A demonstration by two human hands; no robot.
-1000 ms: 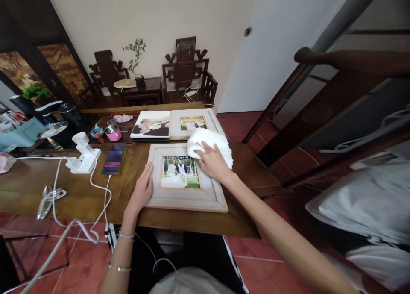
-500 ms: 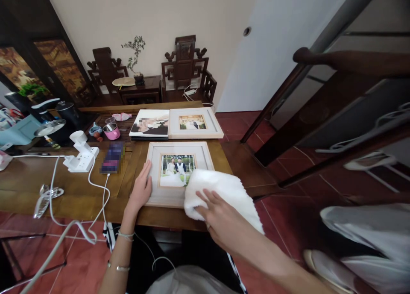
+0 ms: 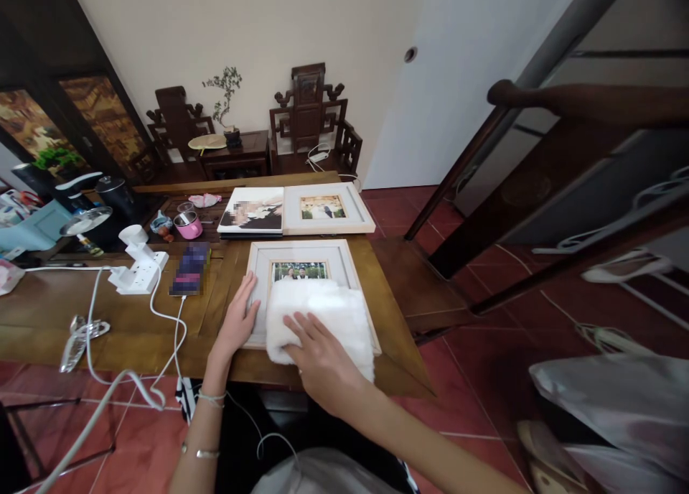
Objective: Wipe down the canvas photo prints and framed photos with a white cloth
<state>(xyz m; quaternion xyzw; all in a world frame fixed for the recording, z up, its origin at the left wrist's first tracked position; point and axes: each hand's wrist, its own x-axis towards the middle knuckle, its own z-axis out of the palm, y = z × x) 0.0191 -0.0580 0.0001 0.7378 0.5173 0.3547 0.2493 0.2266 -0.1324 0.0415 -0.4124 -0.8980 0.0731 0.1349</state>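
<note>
A pale wooden picture frame with a wedding photo lies flat on the brown wooden table. My left hand rests flat and open on the frame's left edge. My right hand presses a white fluffy cloth down on the lower half of the frame, fingers spread over the cloth. The cloth hides most of the photo; only its top strip shows.
Behind lie a second framed photo and a photo album. To the left are a phone on a white cable, a white power strip and a pink cup. Carved chairs stand by the wall; a stair rail rises on the right.
My right hand swept the cloth from the frame's top right corner down past its lower right, then left onto the photo. My left hand stayed on the frame's left edge.
</note>
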